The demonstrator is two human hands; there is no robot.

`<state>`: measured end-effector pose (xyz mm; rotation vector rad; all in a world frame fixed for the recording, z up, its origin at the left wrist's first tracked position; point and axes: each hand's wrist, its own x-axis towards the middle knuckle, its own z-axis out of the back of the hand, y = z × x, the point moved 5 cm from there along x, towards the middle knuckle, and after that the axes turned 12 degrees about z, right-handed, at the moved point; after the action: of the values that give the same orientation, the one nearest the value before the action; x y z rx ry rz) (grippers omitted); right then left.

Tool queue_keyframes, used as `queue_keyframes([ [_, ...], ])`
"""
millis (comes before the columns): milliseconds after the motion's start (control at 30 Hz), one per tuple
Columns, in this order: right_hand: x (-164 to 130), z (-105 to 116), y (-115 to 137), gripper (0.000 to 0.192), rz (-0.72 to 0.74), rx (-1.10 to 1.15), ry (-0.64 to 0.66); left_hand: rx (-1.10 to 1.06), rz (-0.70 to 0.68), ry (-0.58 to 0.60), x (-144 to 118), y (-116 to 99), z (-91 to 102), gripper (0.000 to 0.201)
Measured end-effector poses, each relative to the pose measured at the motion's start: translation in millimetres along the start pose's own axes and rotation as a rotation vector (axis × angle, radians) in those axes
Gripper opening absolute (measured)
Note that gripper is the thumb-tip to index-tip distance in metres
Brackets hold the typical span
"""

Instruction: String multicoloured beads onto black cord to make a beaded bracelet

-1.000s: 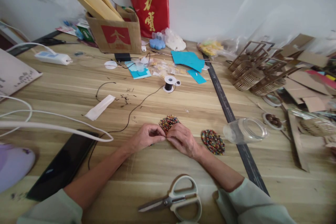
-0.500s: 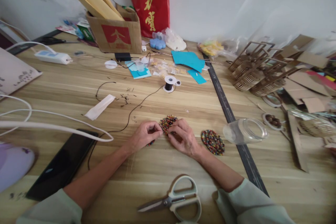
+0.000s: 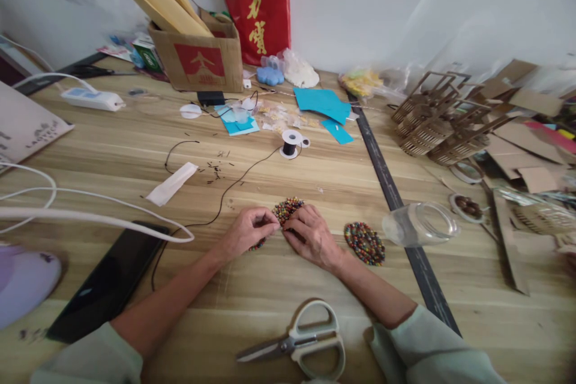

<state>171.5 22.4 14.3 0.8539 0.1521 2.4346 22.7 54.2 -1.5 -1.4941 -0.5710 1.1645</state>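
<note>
The left hand [image 3: 245,232] and the right hand [image 3: 310,237] meet fingertip to fingertip over a round mat of coloured beads [image 3: 286,210] lying on the wooden surface [image 3: 315,180]. Both hands are curled, their fingers pinched together at the mat's near edge; what exactly they pinch is too small to make out, possibly the black thread [image 3: 225,195] that runs away from them to a small spool [image 3: 291,144]. Just to the right of the right hand lies a second beaded mat [image 3: 365,243], flat and untouched, and beyond it a clear jar [image 3: 420,224] on its side. White-handled scissors [image 3: 306,342] lie nearer the person, between the forearms.
</note>
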Motion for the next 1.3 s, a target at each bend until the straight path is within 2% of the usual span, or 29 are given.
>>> queue_keyframes([
  [433, -0.2, -1.4, -0.2, 0.013, 0.011, -0.009, 0.024, 0.041, -0.026, -0.024, 1.1, 1.5, 0.1, 0.019],
  [767, -3.9, 6.8, -2.1, 0.01, 0.018, 0.174, -0.163, 0.015, -0.04, -0.032, 0.9, -0.5, -1.0, 0.019],
  [1067, -4.1, 5.6, -3.8, 0.01, 0.011, 0.254, -0.137, 0.057, -0.041, -0.022, 1.4, 2.4, -2.0, 0.017],
  [1300, -2.9, 7.5, -3.5, 0.007, -0.016, 0.319, -0.178, 0.078, -0.064, -0.014, 0.9, 3.2, -2.5, 0.013],
])
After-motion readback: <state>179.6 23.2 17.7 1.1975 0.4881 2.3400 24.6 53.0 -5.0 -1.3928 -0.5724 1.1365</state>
